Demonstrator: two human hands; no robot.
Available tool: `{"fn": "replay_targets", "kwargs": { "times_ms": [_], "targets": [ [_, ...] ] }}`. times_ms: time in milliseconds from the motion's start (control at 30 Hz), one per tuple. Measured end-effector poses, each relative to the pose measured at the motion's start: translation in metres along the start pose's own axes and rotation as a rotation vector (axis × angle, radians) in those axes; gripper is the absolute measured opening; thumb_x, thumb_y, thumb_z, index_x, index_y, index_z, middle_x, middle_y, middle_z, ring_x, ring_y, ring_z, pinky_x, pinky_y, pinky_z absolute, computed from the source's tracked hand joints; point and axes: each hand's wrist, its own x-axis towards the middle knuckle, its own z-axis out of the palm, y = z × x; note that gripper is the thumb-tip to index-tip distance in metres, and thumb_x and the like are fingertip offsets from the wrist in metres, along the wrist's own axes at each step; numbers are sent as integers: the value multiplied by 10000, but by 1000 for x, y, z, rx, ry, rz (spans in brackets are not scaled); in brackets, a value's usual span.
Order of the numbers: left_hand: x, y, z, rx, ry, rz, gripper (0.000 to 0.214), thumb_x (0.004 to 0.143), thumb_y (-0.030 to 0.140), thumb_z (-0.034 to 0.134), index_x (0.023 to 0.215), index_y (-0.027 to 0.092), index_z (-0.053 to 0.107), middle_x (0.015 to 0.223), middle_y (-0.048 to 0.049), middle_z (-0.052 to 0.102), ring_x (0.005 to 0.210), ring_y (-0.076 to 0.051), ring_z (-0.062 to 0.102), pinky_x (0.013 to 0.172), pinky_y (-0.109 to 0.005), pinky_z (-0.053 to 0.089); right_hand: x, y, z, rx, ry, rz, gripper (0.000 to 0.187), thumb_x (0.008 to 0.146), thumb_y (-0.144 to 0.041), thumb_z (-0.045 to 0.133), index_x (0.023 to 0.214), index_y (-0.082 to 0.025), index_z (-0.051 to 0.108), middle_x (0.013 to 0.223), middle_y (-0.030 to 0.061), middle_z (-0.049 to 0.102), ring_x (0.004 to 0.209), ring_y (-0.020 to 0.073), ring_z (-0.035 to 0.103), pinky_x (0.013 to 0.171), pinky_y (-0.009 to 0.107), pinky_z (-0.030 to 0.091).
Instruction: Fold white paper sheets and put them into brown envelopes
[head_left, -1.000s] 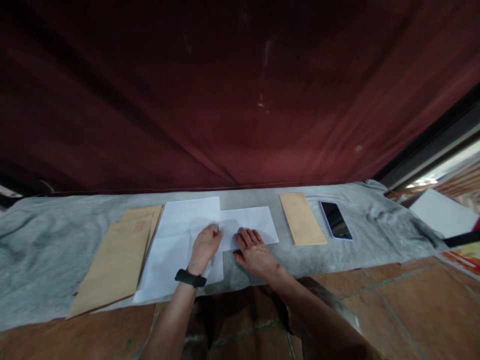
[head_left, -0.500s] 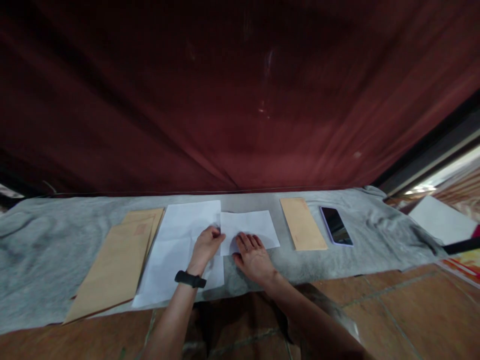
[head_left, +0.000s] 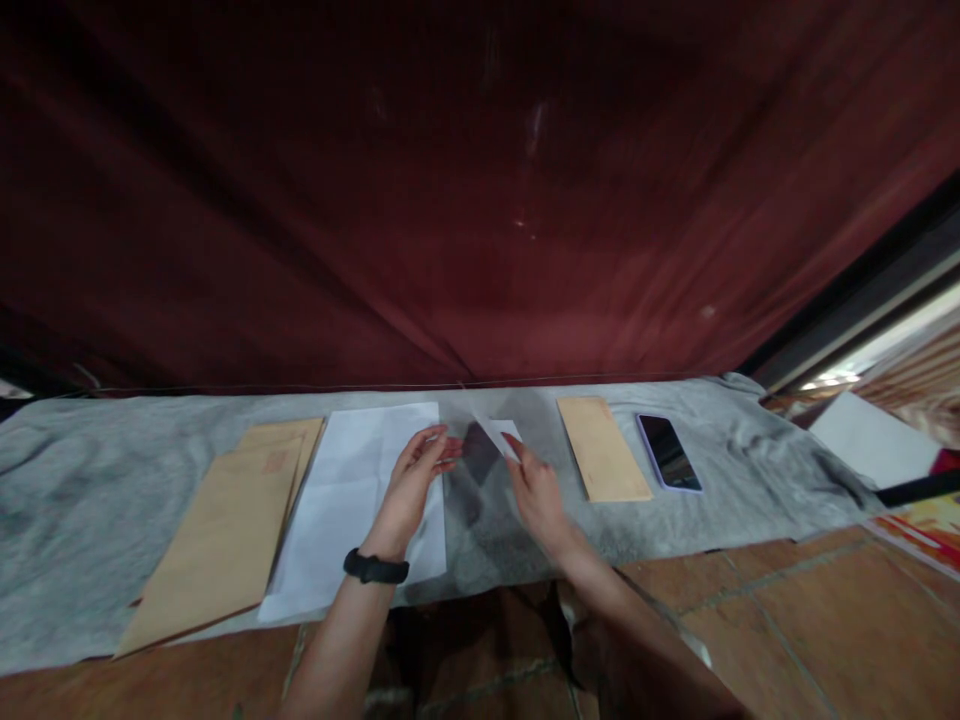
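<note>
A folded white sheet of paper (head_left: 496, 433) is tilted up off the grey cloth, pinched at its right side by my right hand (head_left: 538, 495). Its outline is partly blurred by motion. My left hand (head_left: 418, 475), with a black band on the wrist, hovers near the sheet's left side with fingers apart and nothing in them. Beneath and left of that hand lie white paper sheets (head_left: 337, 515) with fold creases.
Brown envelopes (head_left: 217, 530) overlap at the left. A smaller brown envelope (head_left: 604, 450) and a phone (head_left: 670, 453) lie to the right. The grey cloth (head_left: 765, 480) ends at a tiled floor (head_left: 810, 600); a dark red curtain (head_left: 465, 200) hangs behind.
The folded sheet was flat under both hands; now my right hand has lifted and tilted it. My left hand has let go of its edge and opened.
</note>
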Motion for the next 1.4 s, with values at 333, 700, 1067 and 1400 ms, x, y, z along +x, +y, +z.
{"fn": "replay_targets", "kwargs": {
  "times_ms": [333, 700, 1067, 1400],
  "targets": [
    [-1, -26, 15, 2, -28, -151, 521, 747, 469, 750, 1165, 174, 650, 1096, -108, 760, 973, -244, 731, 811, -348, 588, 4, 2, 14, 1218, 110, 332, 465, 939, -592, 547, 1283, -278, 554, 1346, 44, 666, 1283, 221, 608, 1024, 409, 563],
    [26, -43, 13, 732, 19, 112, 653, 770, 158, 606, 1414, 115, 508, 1231, -132, 720, 1108, -275, 692, 986, -387, 518, -12, 28, 4, 1210, -70, 812, 152, 972, -292, 473, 905, -203, 576, 736, 41, 718, 693, 179, 735, 710, 310, 598],
    [18, -37, 24, 1087, -23, 31, 758, 858, 171, 576, 1565, 87, 314, 1304, -175, 690, 1230, -285, 646, 1013, -347, 479, -22, 24, -29, 887, -615, 628, 362, 899, -403, 576, 1049, -112, 730, 1050, 155, 769, 817, 201, 736, 799, 347, 578],
    [10, -35, 29, 974, 29, 47, 728, 813, 159, 633, 1507, 154, 413, 1192, -86, 751, 1076, -241, 710, 947, -310, 524, -9, 45, 1, -207, -136, -160, 388, 972, -156, 438, 1265, -169, 692, 1337, 115, 672, 1257, 223, 611, 1136, 401, 448]
  ]
}}
